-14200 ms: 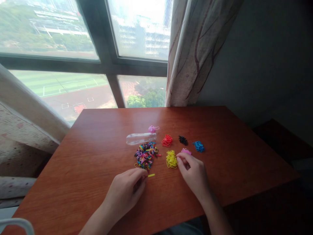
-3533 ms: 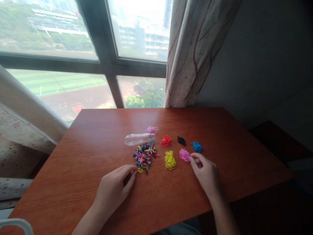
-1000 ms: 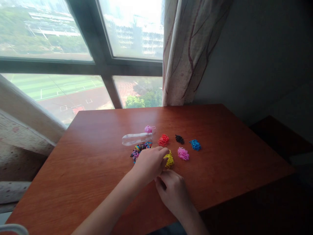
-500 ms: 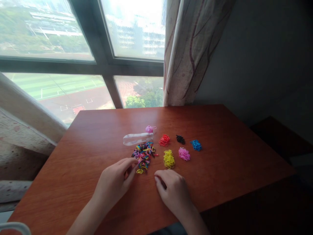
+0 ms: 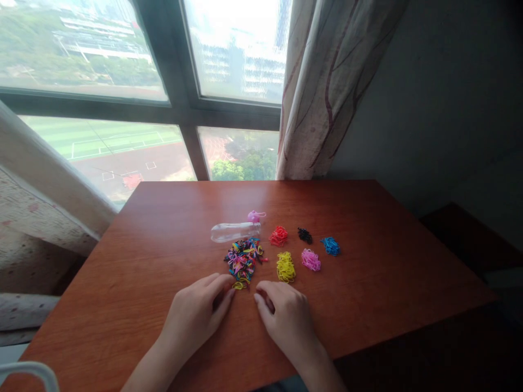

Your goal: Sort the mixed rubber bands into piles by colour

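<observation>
A mixed heap of small coloured rubber bands point(image 5: 243, 259) lies mid-table. To its right sit sorted little piles: yellow point(image 5: 285, 267), pink point(image 5: 311, 259), red point(image 5: 278, 236), black point(image 5: 304, 235) and blue point(image 5: 331, 245). A clear plastic bottle point(image 5: 233, 231) lies on its side behind the heap, its pink cap point(image 5: 255, 216) beside it. My left hand point(image 5: 199, 313) rests on the table with fingertips at the heap's near edge, fingers curled down. My right hand point(image 5: 284, 318) lies just in front of the yellow pile, fingers bent, nothing visible in them.
The wooden table point(image 5: 163, 228) stands against a large window point(image 5: 122, 81). A patterned curtain point(image 5: 327, 87) hangs at the back right, with a dark wall beyond. A white curved rim point(image 5: 24, 373) shows at the lower left corner.
My left hand drew back from the yellow pile to the near edge of the mixed heap. My right hand shifted slightly left, close to the left one.
</observation>
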The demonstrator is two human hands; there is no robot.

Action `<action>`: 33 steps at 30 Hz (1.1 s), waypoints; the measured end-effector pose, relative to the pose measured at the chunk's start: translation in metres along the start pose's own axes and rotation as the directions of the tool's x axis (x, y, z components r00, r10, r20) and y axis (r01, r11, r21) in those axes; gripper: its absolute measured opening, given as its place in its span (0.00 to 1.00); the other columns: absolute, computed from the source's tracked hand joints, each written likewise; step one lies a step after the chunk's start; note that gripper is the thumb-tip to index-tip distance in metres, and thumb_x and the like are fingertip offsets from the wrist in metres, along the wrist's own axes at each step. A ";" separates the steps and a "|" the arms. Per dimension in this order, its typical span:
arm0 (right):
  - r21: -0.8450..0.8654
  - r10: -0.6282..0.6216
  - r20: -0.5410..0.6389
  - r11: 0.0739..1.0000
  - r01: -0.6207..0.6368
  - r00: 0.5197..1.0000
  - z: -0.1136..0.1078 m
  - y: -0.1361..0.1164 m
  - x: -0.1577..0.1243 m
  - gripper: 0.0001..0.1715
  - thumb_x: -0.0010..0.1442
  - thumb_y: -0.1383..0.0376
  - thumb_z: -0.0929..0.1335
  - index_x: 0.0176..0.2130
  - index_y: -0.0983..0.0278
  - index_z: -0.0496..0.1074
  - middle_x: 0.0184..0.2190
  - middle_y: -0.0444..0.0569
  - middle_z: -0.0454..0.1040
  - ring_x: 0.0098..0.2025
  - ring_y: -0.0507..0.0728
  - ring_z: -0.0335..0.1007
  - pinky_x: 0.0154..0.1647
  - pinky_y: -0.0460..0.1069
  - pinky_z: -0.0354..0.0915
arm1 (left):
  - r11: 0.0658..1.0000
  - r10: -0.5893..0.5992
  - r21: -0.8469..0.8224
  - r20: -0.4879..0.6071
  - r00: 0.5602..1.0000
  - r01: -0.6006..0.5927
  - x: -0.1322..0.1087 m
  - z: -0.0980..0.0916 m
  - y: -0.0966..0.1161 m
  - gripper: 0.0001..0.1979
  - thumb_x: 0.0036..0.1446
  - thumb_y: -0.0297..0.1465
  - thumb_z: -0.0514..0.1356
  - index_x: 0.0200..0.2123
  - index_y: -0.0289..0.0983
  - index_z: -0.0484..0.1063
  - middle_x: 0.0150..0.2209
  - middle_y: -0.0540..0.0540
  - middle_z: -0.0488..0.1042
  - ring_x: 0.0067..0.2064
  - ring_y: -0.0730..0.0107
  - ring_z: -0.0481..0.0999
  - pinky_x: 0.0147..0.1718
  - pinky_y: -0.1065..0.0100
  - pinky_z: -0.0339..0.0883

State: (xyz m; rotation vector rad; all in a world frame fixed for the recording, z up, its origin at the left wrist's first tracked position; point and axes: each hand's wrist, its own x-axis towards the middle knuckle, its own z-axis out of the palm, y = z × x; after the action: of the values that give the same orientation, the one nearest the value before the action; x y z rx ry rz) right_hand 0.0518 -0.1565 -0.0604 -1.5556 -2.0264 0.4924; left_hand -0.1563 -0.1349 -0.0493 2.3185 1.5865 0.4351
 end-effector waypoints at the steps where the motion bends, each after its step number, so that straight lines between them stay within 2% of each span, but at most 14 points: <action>1: -0.002 0.004 0.003 1.000 -0.004 1.000 0.001 -0.003 0.002 0.05 0.62 0.69 0.68 0.36 0.59 0.71 0.28 0.41 0.75 0.31 0.54 0.69 0.33 0.47 0.54 | 1.000 0.005 -0.001 0.004 1.000 -0.005 0.000 0.000 0.000 0.09 0.65 0.35 0.53 0.41 0.43 0.73 0.37 0.50 0.79 0.37 0.67 0.78 0.35 0.70 0.66; 8: -0.043 0.007 -0.031 0.999 -0.009 1.000 0.013 -0.013 0.010 0.06 0.61 0.71 0.68 0.34 0.59 0.70 0.29 0.42 0.75 0.32 0.55 0.70 0.32 0.48 0.53 | 1.000 0.004 -0.025 0.017 1.000 -0.004 -0.001 0.002 -0.003 0.09 0.66 0.34 0.52 0.42 0.44 0.72 0.38 0.50 0.79 0.39 0.67 0.78 0.37 0.70 0.66; 22: 0.070 0.015 -0.141 0.998 -0.005 0.990 0.015 -0.008 0.008 0.07 0.63 0.70 0.65 0.35 0.60 0.72 0.27 0.42 0.74 0.29 0.53 0.69 0.33 0.48 0.56 | 0.999 0.036 -0.030 0.046 0.998 -0.034 0.001 0.001 -0.002 0.10 0.66 0.33 0.51 0.42 0.44 0.72 0.37 0.50 0.78 0.39 0.66 0.78 0.36 0.70 0.66; 33: -0.198 -0.037 -0.180 0.980 0.000 0.983 0.002 -0.010 0.007 0.11 0.66 0.70 0.63 0.33 0.60 0.71 0.27 0.47 0.74 0.30 0.56 0.70 0.31 0.48 0.56 | 0.999 0.024 -0.036 0.028 0.999 -0.023 -0.001 0.001 -0.003 0.10 0.66 0.33 0.51 0.41 0.43 0.73 0.36 0.49 0.78 0.38 0.66 0.78 0.36 0.70 0.67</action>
State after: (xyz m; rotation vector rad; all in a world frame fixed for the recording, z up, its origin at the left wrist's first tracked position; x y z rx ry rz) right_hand 0.0416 -0.1527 -0.0544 -1.6300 -1.9941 0.1371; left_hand -0.1582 -0.1349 -0.0517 2.3092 1.5273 0.4298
